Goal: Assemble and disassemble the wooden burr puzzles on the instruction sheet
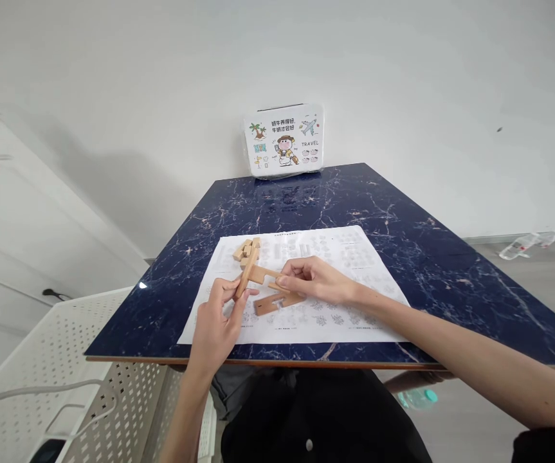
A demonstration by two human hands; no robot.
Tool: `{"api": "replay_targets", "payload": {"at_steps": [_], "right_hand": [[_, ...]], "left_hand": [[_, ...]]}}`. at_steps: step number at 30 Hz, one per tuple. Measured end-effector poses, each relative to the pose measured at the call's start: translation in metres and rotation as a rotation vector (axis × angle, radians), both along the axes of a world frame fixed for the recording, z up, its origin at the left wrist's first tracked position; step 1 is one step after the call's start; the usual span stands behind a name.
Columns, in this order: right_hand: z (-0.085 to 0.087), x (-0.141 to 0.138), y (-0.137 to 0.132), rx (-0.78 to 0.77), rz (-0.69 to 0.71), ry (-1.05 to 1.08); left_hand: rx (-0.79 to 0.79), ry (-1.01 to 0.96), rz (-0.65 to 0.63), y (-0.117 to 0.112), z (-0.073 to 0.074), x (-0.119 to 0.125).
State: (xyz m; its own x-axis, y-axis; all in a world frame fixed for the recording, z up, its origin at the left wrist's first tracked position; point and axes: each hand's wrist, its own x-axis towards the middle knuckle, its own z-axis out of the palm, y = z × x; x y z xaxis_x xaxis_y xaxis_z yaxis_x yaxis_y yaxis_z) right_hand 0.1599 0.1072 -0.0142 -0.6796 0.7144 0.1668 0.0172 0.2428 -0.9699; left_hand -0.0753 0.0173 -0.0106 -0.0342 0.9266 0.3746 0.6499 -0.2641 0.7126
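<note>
My left hand (pixel 215 321) pinches a long flat wooden puzzle piece (pixel 247 275), which stands on edge at a tilt above the paper. Between thumb and fingers, my right hand (pixel 316 280) grips a notched wooden puzzle piece (pixel 258 274). Its left end meets the piece in my left hand; whether the two interlock I cannot tell. Just below, another notched wooden piece (pixel 266 305) lies flat on the printed sheet (pixel 354 254), partly under my right hand. Beyond my left hand, several small wooden blocks (pixel 244 249) sit in a cluster on the sheet.
The sheet lies on a dark blue marbled table (pixel 185 225) with its front edge close to my body. A white case with cartoon prints (pixel 284 145) leans against the wall at the back. To the left stands a white perforated basket (pixel 31 360) with a cable.
</note>
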Motion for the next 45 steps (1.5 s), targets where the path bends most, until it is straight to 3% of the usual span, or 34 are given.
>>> {"api": "replay_targets", "payload": {"at_steps": [13, 23, 39, 45], "right_hand": [[0.001, -0.005, -0.003, -0.029, -0.014, 0.023], [0.001, -0.01, -0.008, -0.152, 0.048, 0.052], [-0.001, -0.006, -0.006, 0.066, 0.078, -0.028], [0.0, -0.007, -0.007, 0.037, 0.07, -0.022]], "left_hand": [[-0.025, 0.081, -0.042, 0.001, 0.0, 0.01], [0.121, 0.232, 0.099, 0.004, -0.006, 0.012], [0.196, 0.318, 0.032, 0.004, -0.005, 0.011], [0.213, 0.314, 0.05, 0.004, -0.005, 0.013]]}}
